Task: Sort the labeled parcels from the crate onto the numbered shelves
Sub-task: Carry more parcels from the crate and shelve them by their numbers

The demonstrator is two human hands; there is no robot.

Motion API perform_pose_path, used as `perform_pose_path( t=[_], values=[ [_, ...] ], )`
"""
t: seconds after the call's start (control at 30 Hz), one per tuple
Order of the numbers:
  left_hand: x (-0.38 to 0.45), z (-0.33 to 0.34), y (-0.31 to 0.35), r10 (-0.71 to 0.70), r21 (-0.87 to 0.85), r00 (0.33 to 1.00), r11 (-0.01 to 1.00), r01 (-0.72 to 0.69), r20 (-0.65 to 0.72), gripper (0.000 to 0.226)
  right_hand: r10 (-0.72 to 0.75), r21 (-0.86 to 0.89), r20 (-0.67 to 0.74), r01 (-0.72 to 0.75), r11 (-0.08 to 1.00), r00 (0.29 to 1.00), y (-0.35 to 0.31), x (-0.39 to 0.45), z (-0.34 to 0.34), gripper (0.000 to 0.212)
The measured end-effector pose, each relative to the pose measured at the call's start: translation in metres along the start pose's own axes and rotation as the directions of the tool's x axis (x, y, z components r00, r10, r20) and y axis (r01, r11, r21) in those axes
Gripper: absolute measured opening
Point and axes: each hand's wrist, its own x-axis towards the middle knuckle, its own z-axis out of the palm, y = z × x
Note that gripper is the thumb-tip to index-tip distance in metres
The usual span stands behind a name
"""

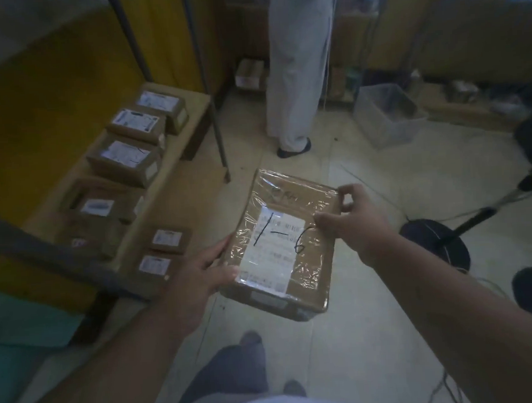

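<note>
I hold a flat brown cardboard parcel wrapped in clear tape, in mid-air above the floor. Its white label carries a handwritten "1-6". My left hand grips the parcel's near left corner, thumb on the label. My right hand grips its far right edge, fingers curled over the corner. To the left, a low wooden shelf bears several labeled brown parcels in a row. A clear plastic crate stands on the floor at the back right.
A person in white trousers stands ahead in the aisle. Metal shelf posts rise at the shelf's edge. A black fan base with its pole sits on the floor to the right. More boxes line the back shelves.
</note>
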Motion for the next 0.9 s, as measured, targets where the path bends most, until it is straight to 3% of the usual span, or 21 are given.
perform_pose_path(
  t=[0.13, 0.4, 0.5, 0.6, 0.7, 0.8, 0.9],
  values=[
    [0.065, -0.015, 0.032, 0.049, -0.005, 0.996, 0.999, -0.049, -0.079, 0.061, -0.035, 0.070, 0.057, 0.031, 0.997, 0.998, -0.032, 0.083, 0.013, 0.061],
    [0.185, 0.022, 0.125, 0.140, 0.037, 0.986, 0.990, -0.137, -0.087, 0.052, -0.242, 0.107, -0.047, 0.245, 0.964, 0.969, -0.121, 0.218, -0.036, 0.063],
    [0.220, 0.034, 0.134, 0.154, 0.015, 0.971, 0.988, -0.154, -0.181, 0.050, -0.257, 0.147, 0.026, 0.251, 0.957, 0.966, -0.138, 0.263, -0.042, 0.058],
    [0.248, 0.066, 0.129, 0.163, 0.025, 0.903, 0.986, -0.167, -0.398, 0.033, -0.250, 0.159, 0.154, 0.225, 0.961, 0.956, -0.152, 0.309, -0.042, 0.049],
    [0.273, 0.112, 0.102, -0.008, -0.144, 0.798, 0.985, -0.099, -0.603, 0.029, -0.239, -0.031, 0.306, 0.260, 0.965, 0.922, -0.157, 0.351, -0.041, 0.042],
    [0.288, 0.151, 0.089, -0.106, -0.229, 0.709, 0.970, -0.080, -0.697, 0.030, -0.267, -0.211, 0.422, 0.380, 0.901, 0.867, -0.154, 0.377, -0.045, 0.036],
    [0.298, 0.171, 0.101, -0.106, -0.206, 0.621, 0.974, -0.091, -0.777, 0.034, -0.331, -0.258, 0.491, 0.497, 0.829, 0.806, -0.167, 0.388, -0.048, 0.036]
  ],
)
